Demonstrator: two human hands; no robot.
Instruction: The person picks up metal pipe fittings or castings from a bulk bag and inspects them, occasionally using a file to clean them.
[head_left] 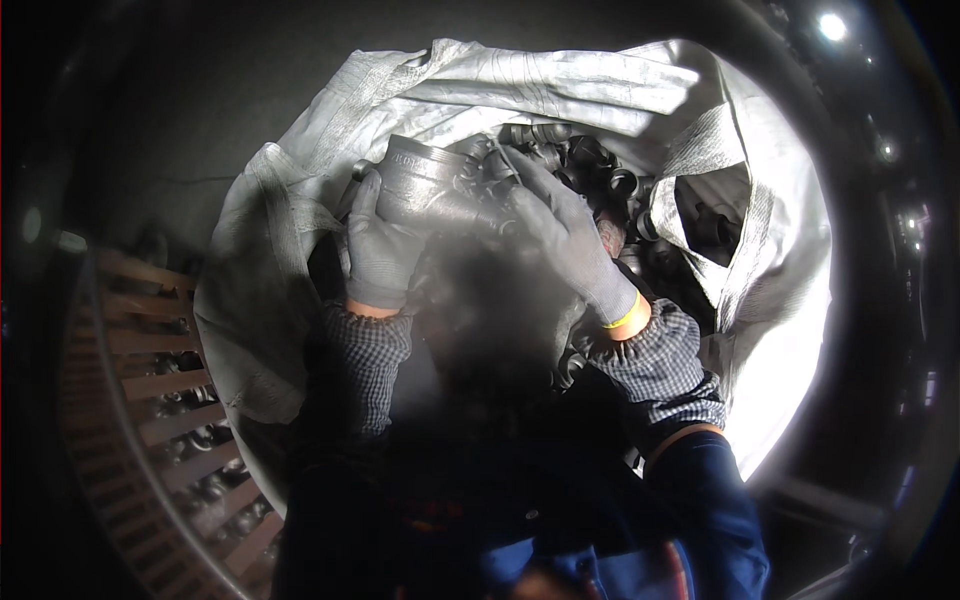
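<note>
A large grey metal pipe fitting (pixel 425 185) with a wide collared mouth is held up over the open white sack. My left hand (pixel 385 250), in a grey glove, grips its left side with the thumb up along the body; the other fingers are mostly hidden. On the fitting's right end lies my right hand (pixel 570 225), also gloved, thumb and fingers long around it. Haze blurs the fitting's lower part. Beyond the right hand, several smaller dark pipe fittings (pixel 590 155) are heaped inside the sack.
The big white woven sack (pixel 540 75) surrounds both arms, its rim folded outward. A strap loop (pixel 745 220) hangs at the right. To the left stands a brown slatted crate (pixel 165 385) with metal pieces showing between its slats.
</note>
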